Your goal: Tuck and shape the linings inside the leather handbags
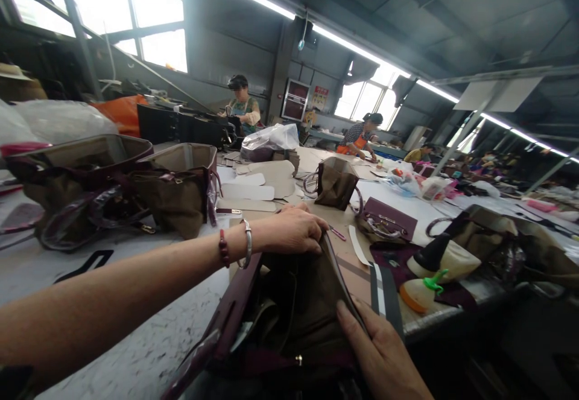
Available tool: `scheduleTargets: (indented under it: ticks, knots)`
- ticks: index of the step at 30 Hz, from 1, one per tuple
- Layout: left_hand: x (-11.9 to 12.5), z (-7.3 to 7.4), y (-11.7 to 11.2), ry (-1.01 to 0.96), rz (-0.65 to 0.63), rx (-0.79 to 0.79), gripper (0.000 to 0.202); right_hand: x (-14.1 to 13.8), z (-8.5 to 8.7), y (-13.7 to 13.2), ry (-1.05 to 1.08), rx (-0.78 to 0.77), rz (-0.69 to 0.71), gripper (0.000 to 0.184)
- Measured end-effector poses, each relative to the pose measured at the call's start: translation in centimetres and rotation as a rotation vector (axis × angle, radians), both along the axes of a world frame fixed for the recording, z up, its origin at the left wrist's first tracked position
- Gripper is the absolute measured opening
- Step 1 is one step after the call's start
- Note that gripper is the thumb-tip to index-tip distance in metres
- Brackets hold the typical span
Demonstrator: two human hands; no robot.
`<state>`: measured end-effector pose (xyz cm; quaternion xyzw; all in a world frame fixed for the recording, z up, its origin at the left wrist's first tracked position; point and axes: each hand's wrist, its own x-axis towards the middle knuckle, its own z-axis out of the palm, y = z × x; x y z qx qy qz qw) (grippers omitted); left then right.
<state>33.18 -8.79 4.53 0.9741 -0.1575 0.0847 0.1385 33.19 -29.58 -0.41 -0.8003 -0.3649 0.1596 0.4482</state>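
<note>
An open handbag [312, 303] with a dark olive lining and purple trim lies right in front of me, its mouth facing up. My left hand [296, 230] reaches across to its far corner, fingers curled over the rim. On the near right side, my right hand [380, 342] grips the edge with the thumb along the inside and the fingers outside. A purple handle [194, 364], partly in clear wrap, hangs at the lower left of the bag. Beyond my left fingertips lies a small pink-handled tool [337, 233], too small to name surely.
More handbags stand at left [174, 198], behind [337, 183] and at right [479, 237]. An orange-bottomed squeeze bottle [417, 294] with a green nozzle sits near the table's right edge. Card pieces [248, 192] lie ahead. Two co-workers [246, 107] [359, 137] work farther back.
</note>
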Motion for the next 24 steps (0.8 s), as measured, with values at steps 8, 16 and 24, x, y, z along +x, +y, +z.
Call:
scheduleTargets:
  ticks: [8,16,24]
  knots:
    - [1.0,-0.2,-0.4,0.001,-0.019,0.022,0.019,0.0,-0.1,-0.1,0.003,-0.009,-0.002,0.036]
    - [1.3,-0.3,-0.7,0.0,-0.009,0.022,0.019,0.0,-0.4,-0.2,-0.003,-0.005,-0.023,0.037]
    - [1.6,-0.5,-0.8,0.003,-0.019,-0.047,0.02,0.0,-0.4,-0.4,-0.04,0.015,-0.049,0.04]
